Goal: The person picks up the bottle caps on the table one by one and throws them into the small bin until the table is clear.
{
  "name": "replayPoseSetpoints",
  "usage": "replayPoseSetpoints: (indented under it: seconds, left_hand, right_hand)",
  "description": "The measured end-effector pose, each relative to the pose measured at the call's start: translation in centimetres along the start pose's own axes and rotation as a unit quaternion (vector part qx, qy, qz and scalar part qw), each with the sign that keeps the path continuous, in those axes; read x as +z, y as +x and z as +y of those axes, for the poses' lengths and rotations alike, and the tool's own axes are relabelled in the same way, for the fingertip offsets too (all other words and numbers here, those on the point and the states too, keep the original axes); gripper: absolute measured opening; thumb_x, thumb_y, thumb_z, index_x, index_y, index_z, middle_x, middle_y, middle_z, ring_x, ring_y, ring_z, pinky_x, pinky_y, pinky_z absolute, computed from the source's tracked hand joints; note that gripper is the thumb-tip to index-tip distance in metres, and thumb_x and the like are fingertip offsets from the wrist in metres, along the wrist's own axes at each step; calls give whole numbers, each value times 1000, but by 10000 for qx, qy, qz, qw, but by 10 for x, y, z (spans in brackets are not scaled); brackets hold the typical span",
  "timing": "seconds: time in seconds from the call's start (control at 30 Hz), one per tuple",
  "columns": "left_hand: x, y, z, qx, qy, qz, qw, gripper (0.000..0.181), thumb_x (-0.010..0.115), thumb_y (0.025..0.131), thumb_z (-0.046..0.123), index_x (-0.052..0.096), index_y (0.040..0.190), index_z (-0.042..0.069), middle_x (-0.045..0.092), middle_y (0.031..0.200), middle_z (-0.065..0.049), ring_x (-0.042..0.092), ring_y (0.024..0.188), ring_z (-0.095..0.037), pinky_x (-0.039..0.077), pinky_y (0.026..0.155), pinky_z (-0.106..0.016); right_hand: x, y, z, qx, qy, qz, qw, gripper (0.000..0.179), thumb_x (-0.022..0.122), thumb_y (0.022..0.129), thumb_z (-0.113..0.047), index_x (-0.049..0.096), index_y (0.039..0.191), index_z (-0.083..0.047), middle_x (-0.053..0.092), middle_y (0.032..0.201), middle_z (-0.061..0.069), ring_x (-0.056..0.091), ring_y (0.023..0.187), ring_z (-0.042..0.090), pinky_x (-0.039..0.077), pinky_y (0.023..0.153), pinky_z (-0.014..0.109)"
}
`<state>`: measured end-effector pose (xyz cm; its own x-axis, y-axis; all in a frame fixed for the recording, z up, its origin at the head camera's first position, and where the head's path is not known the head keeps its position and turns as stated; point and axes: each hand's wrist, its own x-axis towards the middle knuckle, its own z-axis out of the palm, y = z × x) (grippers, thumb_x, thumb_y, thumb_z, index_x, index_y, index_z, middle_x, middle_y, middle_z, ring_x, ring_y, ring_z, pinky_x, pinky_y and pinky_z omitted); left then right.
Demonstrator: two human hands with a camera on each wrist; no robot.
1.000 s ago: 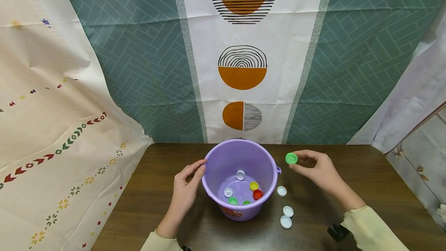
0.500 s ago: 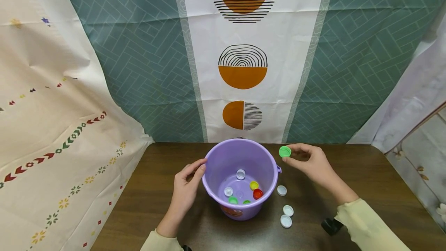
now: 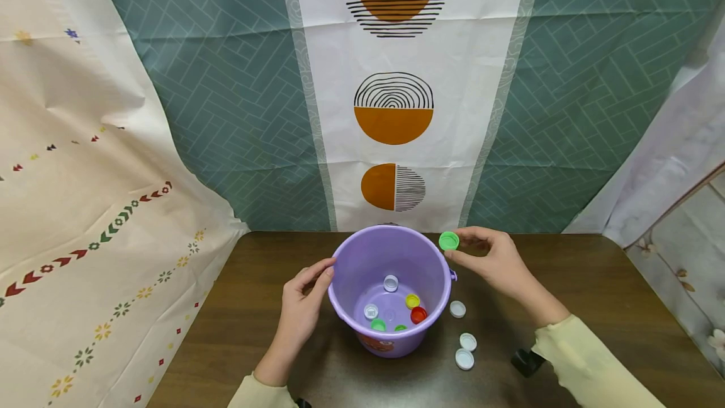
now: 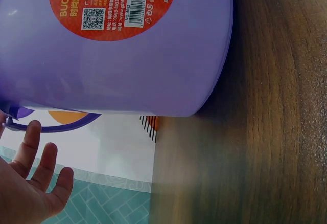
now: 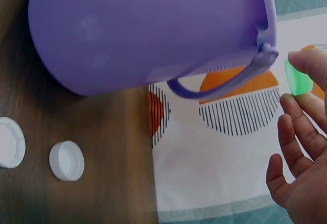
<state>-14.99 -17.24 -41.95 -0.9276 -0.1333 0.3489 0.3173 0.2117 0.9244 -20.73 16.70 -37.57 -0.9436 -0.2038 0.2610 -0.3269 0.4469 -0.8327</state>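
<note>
A purple bucket (image 3: 391, 247) stands upright on the table. On its floor lie white caps (image 3: 391, 283), a yellow cap (image 3: 412, 301), a red cap (image 3: 418, 315) and green caps (image 3: 378, 325). My left hand (image 3: 303, 301) pinches the bucket's left rim between thumb and forefinger; in the left wrist view its other fingers (image 4: 43, 165) hang free beside the wall. Just beyond the right rim, my right hand (image 3: 495, 263) pinches a green bottle cap (image 3: 449, 241) above the table. The right wrist view shows that green cap (image 5: 298, 78) between thumb and fingertips, level with the rim.
Right of the bucket, several white caps lie on the dark wooden table (image 3: 544, 307), including one near the wall (image 3: 457, 309) and two close together (image 3: 465, 359). The bucket's handle (image 5: 225, 83) hangs at its far side. A patterned cloth (image 3: 391, 143) rises behind the table.
My right hand has moved left and slightly away from me with the green bottle cap, up to the bucket's right rim. The left hand and bucket have stayed in place.
</note>
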Motion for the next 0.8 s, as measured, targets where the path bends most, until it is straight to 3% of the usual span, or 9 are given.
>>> replayPoseSetpoints:
  seconds: [0.1,0.23,0.47,0.63,0.8]
  left_hand:
    - [0,0,1,-19,7,8,10000,25,64,89,14,68,112,5,66,96,-19,63,87,-33,52,71,-20]
    - [0,0,1,-31,1,13,10000,25,64,89,14,68,112,5,66,95,-19,63,87,-33,52,71,-20]
    - [-1,-1,1,-34,-2,13,10000,25,64,89,14,68,112,6,66,96,-20,63,87,-34,52,71,-20]
    - [-1,-1,0,-48,-1,6,10000,25,64,89,14,68,112,6,66,97,-19,64,86,-29,52,71,-20]
    - [-1,0,-1,-50,-41,-21,10000,25,64,89,14,68,112,5,66,97,-20,64,87,-32,52,72,-20]
  right_hand:
    - [6,5,6,-33,54,-36,10000,34,79,75,-31,68,106,-22,71,97,-4,62,94,22,46,82,40]
    - [13,10,12,-125,83,-109,9998,35,79,73,-37,67,105,-28,70,96,-8,62,91,14,48,78,35]
    - [25,14,7,-268,249,-266,9990,36,78,73,-40,68,105,-28,70,96,-7,61,86,15,51,72,30]
    - [32,15,-4,-288,283,-365,9985,34,78,74,-35,68,105,-25,69,98,-4,61,89,20,50,72,32]
    - [36,11,-32,-263,292,-470,9981,32,78,76,-23,69,105,-14,68,96,5,57,88,30,48,71,29]
